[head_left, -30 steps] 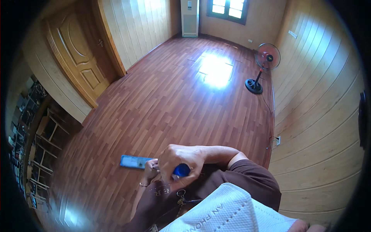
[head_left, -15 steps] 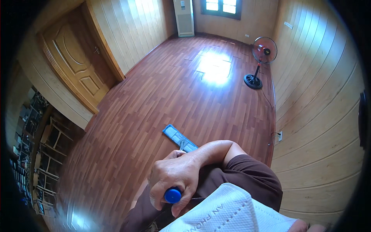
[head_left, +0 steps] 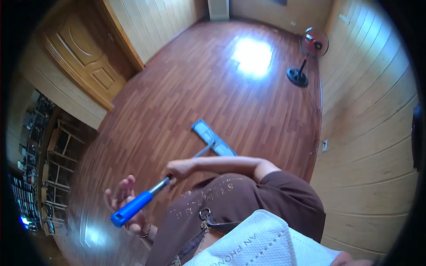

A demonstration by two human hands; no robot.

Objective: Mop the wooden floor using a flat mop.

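A flat mop crosses the view, its pale blue-grey head (head_left: 205, 132) lying on the floor ahead of me. Its metal pole runs toward me and ends in a blue grip (head_left: 131, 209) at the lower left. My right hand (head_left: 178, 170) is wrapped round the metal pole above the grip, the forearm reaching across from the right. Behind the blue grip is my left hand (head_left: 125, 193), fingers spread and a bracelet at its wrist. The grip covers part of that palm; whether the two touch, I cannot tell.
The wood-plank floor (head_left: 168, 111) carries a bright reflection farther off. A standing fan (head_left: 297, 76) is near the right wall, its cord along the wall's foot. A wooden door (head_left: 88, 48) is at left, with wooden chairs (head_left: 60, 162) below it. A white cabinet unit (head_left: 218, 9) stands far back.
The pole's blue end has swung left and tilted, baring the pole and my right hand on it. My left hand has come into clear view, fingers spread. The mop head appears higher in view.
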